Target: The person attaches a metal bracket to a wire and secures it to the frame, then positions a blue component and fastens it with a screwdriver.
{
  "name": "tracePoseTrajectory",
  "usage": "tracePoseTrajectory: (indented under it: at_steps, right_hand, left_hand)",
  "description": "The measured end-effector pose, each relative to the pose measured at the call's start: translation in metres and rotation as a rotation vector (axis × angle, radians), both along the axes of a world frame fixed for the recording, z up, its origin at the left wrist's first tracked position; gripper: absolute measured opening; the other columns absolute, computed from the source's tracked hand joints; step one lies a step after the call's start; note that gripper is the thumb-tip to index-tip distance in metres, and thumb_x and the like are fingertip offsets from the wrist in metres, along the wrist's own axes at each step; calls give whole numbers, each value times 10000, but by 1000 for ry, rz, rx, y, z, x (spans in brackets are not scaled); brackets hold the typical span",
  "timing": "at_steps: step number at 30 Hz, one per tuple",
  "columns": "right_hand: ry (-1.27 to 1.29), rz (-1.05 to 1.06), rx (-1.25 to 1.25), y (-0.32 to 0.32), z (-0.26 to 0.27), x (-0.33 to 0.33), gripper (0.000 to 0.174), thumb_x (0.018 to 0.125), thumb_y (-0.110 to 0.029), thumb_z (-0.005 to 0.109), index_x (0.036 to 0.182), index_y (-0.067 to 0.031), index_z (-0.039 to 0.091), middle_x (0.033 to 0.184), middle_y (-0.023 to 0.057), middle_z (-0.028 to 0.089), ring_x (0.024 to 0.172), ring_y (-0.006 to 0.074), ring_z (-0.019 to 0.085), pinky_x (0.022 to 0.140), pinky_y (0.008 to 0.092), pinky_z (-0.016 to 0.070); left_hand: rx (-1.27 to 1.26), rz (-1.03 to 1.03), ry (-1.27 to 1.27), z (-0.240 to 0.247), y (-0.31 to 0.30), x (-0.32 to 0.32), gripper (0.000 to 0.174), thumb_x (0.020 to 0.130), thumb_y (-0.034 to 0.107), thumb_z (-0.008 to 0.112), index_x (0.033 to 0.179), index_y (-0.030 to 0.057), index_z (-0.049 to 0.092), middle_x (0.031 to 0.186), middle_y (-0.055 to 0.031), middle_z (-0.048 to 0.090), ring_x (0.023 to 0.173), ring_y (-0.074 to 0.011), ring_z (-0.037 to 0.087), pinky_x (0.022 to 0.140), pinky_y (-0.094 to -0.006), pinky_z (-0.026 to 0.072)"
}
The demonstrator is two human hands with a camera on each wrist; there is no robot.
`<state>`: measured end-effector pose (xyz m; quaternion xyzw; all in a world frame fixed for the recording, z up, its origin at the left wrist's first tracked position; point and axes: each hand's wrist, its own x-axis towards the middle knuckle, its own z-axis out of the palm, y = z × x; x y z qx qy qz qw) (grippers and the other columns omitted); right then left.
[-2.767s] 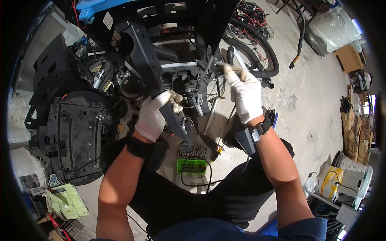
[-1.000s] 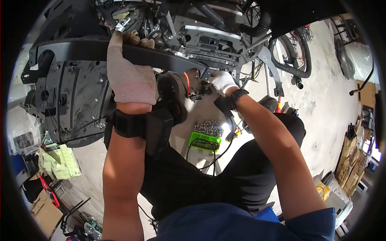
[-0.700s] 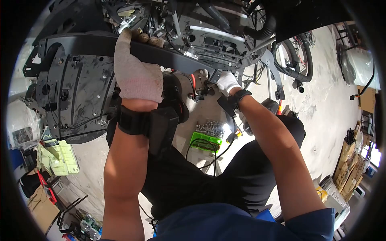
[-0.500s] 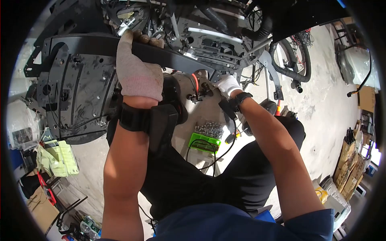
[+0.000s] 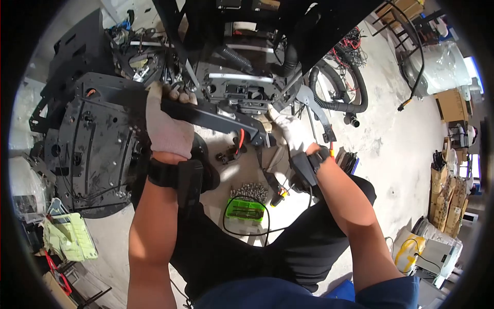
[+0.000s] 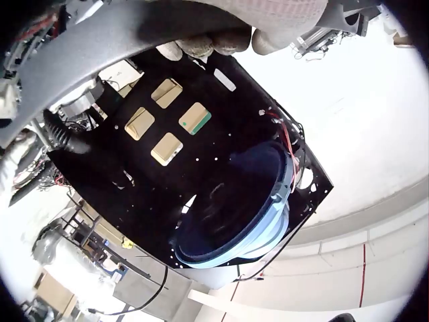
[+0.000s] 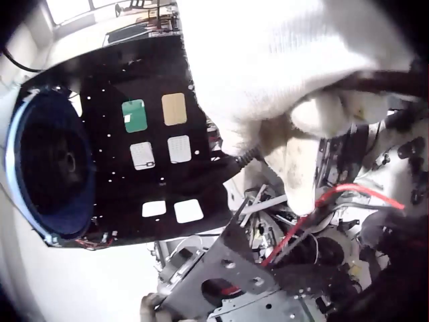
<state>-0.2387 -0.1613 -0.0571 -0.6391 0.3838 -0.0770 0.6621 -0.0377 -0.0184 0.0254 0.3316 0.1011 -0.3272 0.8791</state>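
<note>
My gloved left hand (image 5: 170, 123) grips a long black metal beam (image 5: 221, 119), thumb on the near face and fingers over the far edge. The beam lies crosswise, its wide end over a dark floor panel (image 5: 98, 154). In the left wrist view the beam (image 6: 127, 30) passes under the curled fingertips. My gloved right hand (image 5: 293, 133) is beside the beam's narrow right end, fingers pointing at the machine frame (image 5: 242, 92). In the right wrist view that hand (image 7: 281, 74) overlaps a dark strip, and I cannot tell whether it holds it. A red cable (image 7: 348, 191) runs by one fingertip.
A green tray (image 5: 244, 211) lies between the knees, beside a heap of metal bolts (image 5: 249, 191). Corrugated black hose (image 5: 355, 98) and tangled wires (image 5: 352, 49) lie at the right. A large black plate with a blue ring (image 6: 268, 208) stands ahead.
The beam has swung from steep to crosswise in my left hand. My right hand came to its narrow end, then shifted slightly off it. The head view has tilted up again.
</note>
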Motion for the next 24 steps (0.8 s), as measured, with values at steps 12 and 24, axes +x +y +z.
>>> tracePoseTrajectory:
  at_steps: [12,24]
  right_hand:
    - [-125,-41,212,12,29,-33,281,872,-352,634,899,-81,702,644,-41,590,430,14,401,388,194,302]
    - [-85,161,-49,4,80,-60,342,828,-252,701,1085,-31,657,924,51,693,800,73,594,751,226,476]
  left_hand:
    - [-35,-215,12,-4,-31,-37,179,882,256,525,782,107,530,576,43,351,518,-111,347,572,-285,363]
    - [-90,-436,-170,-21,-37,-44,202,850,273,479,922,149,621,511,85,233,438,-72,284,523,-265,364]
